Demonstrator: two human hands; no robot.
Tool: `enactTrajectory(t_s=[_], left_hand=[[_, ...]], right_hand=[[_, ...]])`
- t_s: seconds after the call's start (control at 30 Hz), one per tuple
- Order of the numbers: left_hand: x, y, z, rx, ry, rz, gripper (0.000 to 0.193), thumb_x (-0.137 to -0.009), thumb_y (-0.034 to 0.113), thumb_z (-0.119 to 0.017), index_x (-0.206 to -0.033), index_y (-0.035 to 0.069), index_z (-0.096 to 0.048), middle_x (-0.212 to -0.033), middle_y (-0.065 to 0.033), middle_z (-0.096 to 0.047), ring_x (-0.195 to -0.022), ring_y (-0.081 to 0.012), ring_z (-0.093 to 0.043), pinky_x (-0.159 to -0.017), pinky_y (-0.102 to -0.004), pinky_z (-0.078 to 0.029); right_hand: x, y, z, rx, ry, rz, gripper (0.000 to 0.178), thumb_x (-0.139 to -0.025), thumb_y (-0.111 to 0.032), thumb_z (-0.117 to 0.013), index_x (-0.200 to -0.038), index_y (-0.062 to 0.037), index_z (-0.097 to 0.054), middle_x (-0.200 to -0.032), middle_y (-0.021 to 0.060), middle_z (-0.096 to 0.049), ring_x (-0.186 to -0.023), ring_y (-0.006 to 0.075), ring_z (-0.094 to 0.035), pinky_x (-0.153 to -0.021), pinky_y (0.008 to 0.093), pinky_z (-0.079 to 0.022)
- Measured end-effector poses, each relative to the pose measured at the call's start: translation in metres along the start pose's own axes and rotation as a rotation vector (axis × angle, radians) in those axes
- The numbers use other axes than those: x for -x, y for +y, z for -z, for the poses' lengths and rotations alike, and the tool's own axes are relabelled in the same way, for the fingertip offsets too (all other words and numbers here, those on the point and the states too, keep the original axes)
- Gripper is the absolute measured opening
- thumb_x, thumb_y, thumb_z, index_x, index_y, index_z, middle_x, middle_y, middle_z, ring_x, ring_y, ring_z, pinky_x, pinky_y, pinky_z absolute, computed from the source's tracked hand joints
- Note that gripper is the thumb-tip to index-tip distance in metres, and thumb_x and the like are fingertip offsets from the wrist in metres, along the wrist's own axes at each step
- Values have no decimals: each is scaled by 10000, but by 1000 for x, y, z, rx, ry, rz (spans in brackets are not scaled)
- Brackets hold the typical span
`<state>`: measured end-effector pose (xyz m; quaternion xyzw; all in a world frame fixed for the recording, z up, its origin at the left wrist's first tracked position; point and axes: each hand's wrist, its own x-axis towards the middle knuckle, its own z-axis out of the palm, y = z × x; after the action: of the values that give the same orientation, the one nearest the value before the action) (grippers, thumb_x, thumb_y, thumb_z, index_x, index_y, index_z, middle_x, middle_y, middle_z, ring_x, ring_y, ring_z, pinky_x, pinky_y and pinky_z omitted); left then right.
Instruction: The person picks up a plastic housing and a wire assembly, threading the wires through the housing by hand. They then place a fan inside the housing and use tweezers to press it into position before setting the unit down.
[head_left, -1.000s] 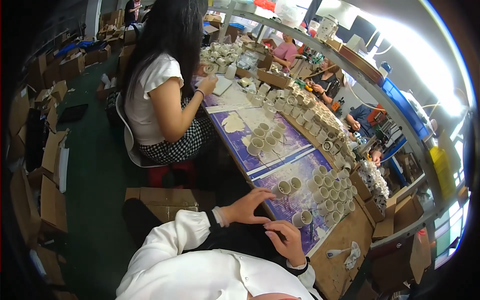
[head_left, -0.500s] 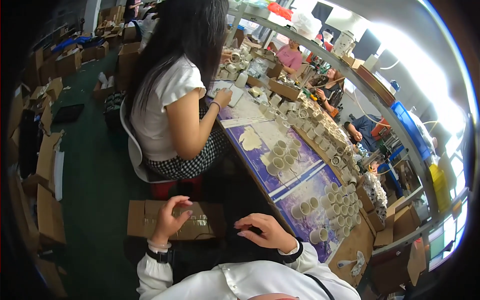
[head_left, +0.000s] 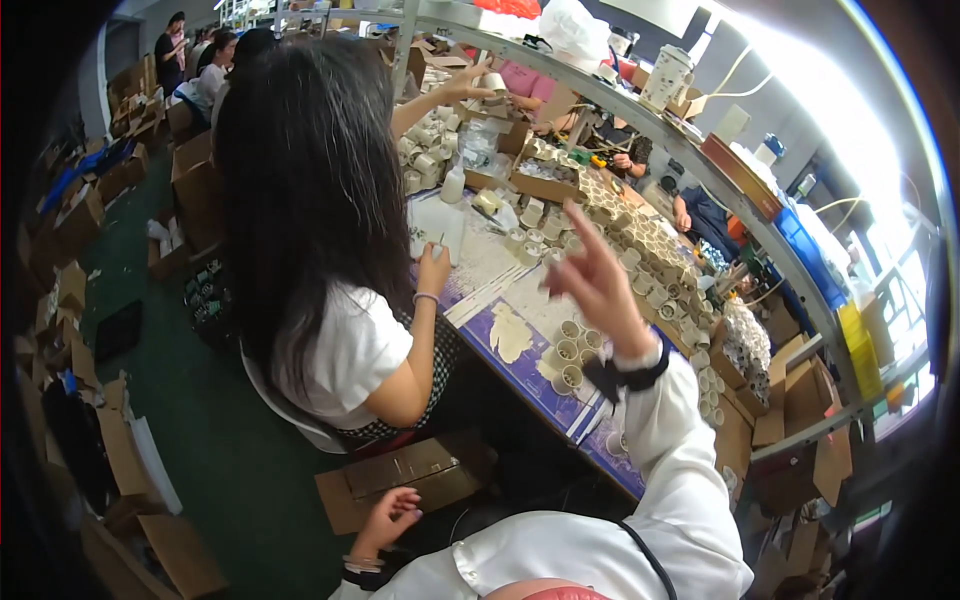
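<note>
I look around and can make out no readable words, labels, brands, numbers or signs.

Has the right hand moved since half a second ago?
Yes, forward: the right hand now extends out over the table; half a second ago it was short of the table's near edge.

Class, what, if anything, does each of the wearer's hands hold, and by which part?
Nothing visible is held: the left hand is loosely curled, the right hand points forward.
</note>
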<state>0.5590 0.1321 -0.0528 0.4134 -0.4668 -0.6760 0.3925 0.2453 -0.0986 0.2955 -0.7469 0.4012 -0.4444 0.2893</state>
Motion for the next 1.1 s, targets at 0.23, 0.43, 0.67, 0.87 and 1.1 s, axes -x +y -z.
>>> enactTrajectory(t_s=[0.23, 0.43, 0.67, 0.87, 1.1], left_hand=[[40, 65, -40, -155, -245, 331, 500, -884, 199, -680, -1314, 36, -484, -1218, -126, -577, -1120, -213, -558, -944, -334, -460], [64, 118, -45, -96, -104, 359, 527, -909, 294, -647, -1342, 52, -469, -1332, -160, -510, -1181, -256, -532, -982, -355, -438], [54, 142, -49, -298, -33, 230, 509, -928, 308, -617, -1344, 56, -469, -1329, -159, -512, -1177, -231, -533, -951, -343, -449], [27, 134, -33, -247, 5, 186, 460, -948, 290, -589, -1331, 57, -487, -1259, -126, -561, -1119, -204, -551, -915, -326, -457], [-6, 49, -16, 12, 220, 269, 368, -991, 286, -511, -1284, 63, -530, -1114, -69, -618, -978, -147, -577, -865, -295, -469]], right_hand=[[-158, -39, 37, -7, 72, -137, 712, -905, -96, -563, -1493, -13, -171, -704, 47, -624, -586, 94, -567, -542, 230, -471], [-205, -27, 48, 30, -14, -173, 808, -835, -72, -556, -1492, 15, -93, -723, 93, -658, -606, 127, -622, -529, 244, -486], [-257, 10, 94, 373, 40, -92, 650, -824, -134, -569, -1423, -5, -351, -857, 159, -696, -773, 227, -693, -672, 329, -544], [-285, 32, 120, 1080, -36, -29, 465, -818, -174, -570, -1266, -57, -528, -1028, 174, -678, -933, 325, -661, -807, 401, -525], [-373, 107, 126, 1183, 80, -25, 314, -794, -166, -593, -1094, -78, -613, -1091, 159, -641, -1045, 345, -608, -870, 439, -488]])
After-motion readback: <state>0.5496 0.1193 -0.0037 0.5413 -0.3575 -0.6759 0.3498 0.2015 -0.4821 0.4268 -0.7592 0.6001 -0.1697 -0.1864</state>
